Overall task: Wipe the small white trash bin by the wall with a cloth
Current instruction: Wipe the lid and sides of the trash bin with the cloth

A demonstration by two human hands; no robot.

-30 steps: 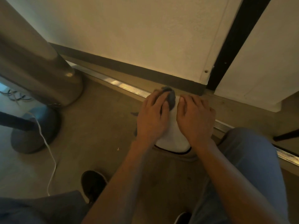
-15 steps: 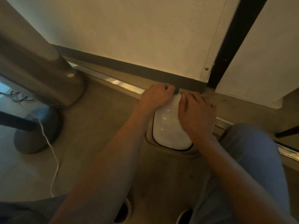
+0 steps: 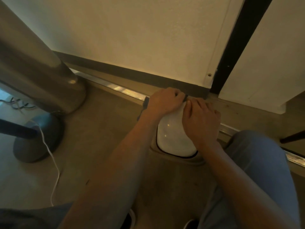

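A: White glossy plastic, domed lid: the trash bin (image 3: 173,138) sits at 12 o'clock from the person's knees, just short of the wall (image 3: 132,38) and its dark skirting.

B: Hand positions?

A: Left hand (image 3: 165,100) is curled closed over a dark cloth (image 3: 145,103) at the lid's far edge, 11 o'clock on the bin. Cloth corners show at the wrist and past the knuckles. Right hand (image 3: 201,119) lies flat on the lid at 2 o'clock, fingers (image 3: 191,106) extended, gripping nothing.

B: Recommended technique?

A: Judgement: keep the right palm bracing so the lid cannot tip. Draw the cloth from 12 toward 6 in overlapping passes. Then cover the sides.
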